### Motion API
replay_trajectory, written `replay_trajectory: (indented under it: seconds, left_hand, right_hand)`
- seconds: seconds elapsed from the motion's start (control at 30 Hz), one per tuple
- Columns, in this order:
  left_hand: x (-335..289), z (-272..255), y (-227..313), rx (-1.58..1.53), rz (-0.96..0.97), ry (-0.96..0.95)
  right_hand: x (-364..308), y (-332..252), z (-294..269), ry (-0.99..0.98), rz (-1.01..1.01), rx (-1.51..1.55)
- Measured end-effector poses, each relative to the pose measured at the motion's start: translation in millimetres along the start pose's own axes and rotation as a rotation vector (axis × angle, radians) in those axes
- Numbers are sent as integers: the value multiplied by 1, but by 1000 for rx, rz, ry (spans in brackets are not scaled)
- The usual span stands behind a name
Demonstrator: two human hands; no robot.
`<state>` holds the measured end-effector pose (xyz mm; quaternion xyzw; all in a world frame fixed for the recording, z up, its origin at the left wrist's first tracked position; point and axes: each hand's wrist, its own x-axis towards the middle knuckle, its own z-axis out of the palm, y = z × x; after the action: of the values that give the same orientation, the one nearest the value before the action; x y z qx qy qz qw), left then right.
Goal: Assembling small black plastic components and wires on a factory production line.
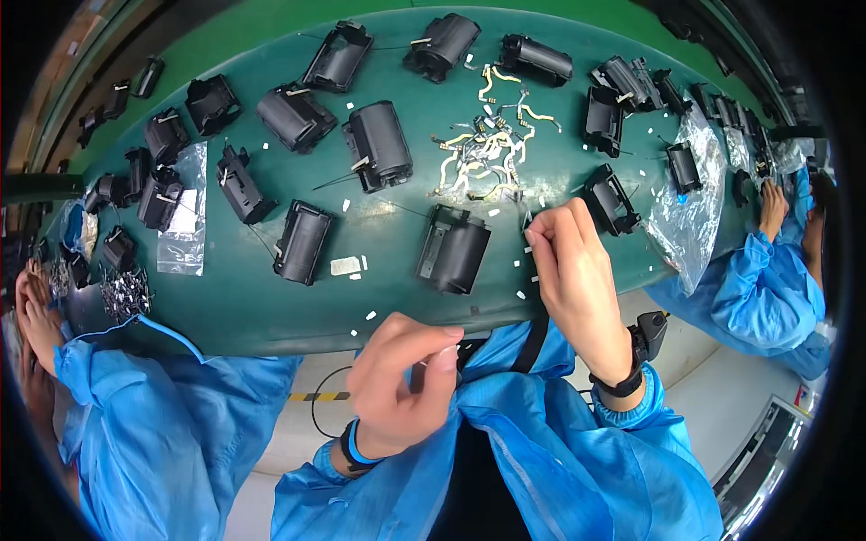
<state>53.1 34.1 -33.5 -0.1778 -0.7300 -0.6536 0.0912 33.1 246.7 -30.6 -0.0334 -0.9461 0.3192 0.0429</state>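
Observation:
My left hand (pixel 401 386) is over the table's near edge, thumb and forefinger pressed together. Whatever lies between those fingertips is too small to make out. Farther right, my right hand (pixel 577 288) reaches over the green table with its fingertips pinched. A thin, metallic-looking bit shows at these fingertips, but its kind is unclear. Just left of the right hand sits a black plastic housing (pixel 456 251) with a curved side. Beyond the fingers is a loose pile of yellowish-white flex strips (pixel 487 162) with metal ends. Another black housing (pixel 612 200), its hollow side showing, lies to the right.
Several more black housings (pixel 379 144) are spread across the green table (pixel 379 298), some with thin wires sticking out. Small white pieces (pixel 345 266) dot its surface. Clear plastic bags (pixel 185 216) lie left and right. Co-workers in blue smocks (pixel 162 433) sit at both sides.

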Motion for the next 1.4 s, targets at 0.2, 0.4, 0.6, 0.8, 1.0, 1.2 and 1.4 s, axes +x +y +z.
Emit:
replay_trajectory:
  seconds: [0.2,0.4,0.6,0.8,1.0,1.2,1.4]
  left_hand:
    - [22,11,13,-16,-219,-85]
    - [45,31,9,-274,-395,-111]
    - [47,35,11,-43,-253,-23]
    - [45,46,11,358,138,105]
    - [44,48,8,448,251,87]
    - [42,48,7,468,299,55]
    - [40,42,16,415,197,27]
  right_hand:
    - [-8,-10,-15,-36,-77,183]
    - [-15,-21,-27,-139,-181,413]
    - [-14,-28,-27,97,-187,413]
    - [-6,-45,-24,259,-285,288]
    - [-6,-42,-25,252,-271,309]
    - [-6,-40,-28,213,-256,340]
    - [-7,-43,-30,193,-181,356]
